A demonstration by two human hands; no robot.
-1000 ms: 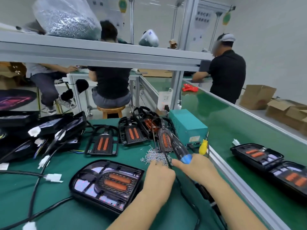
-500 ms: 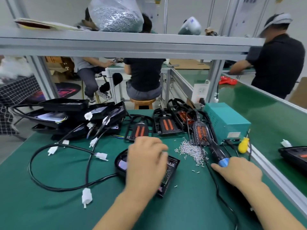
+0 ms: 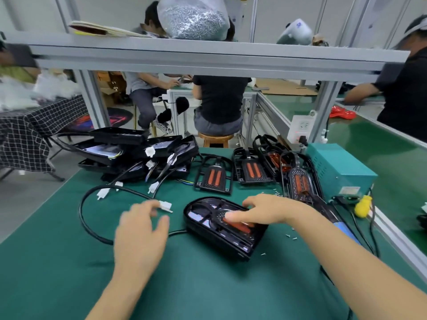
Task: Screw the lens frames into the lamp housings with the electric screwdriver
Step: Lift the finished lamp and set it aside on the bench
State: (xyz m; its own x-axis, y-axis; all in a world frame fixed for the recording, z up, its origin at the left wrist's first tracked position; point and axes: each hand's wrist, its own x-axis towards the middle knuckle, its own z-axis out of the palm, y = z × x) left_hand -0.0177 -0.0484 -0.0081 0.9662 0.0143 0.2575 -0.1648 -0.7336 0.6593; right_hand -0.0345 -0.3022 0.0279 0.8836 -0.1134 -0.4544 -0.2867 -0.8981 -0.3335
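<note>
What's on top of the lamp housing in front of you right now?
The right hand rests on the lamp housing, fingers spread over its lens frame. Orange strips show past the fingers; the frame's middle and any screws are covered. The left hand is beside it, not touching.

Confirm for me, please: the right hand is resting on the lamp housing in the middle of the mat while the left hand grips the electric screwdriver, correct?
Not quite. In the head view the left hand holds nothing; it hovers open over the mat. The electric screwdriver lies behind the right forearm. The right hand does rest on the lamp housing.
</note>
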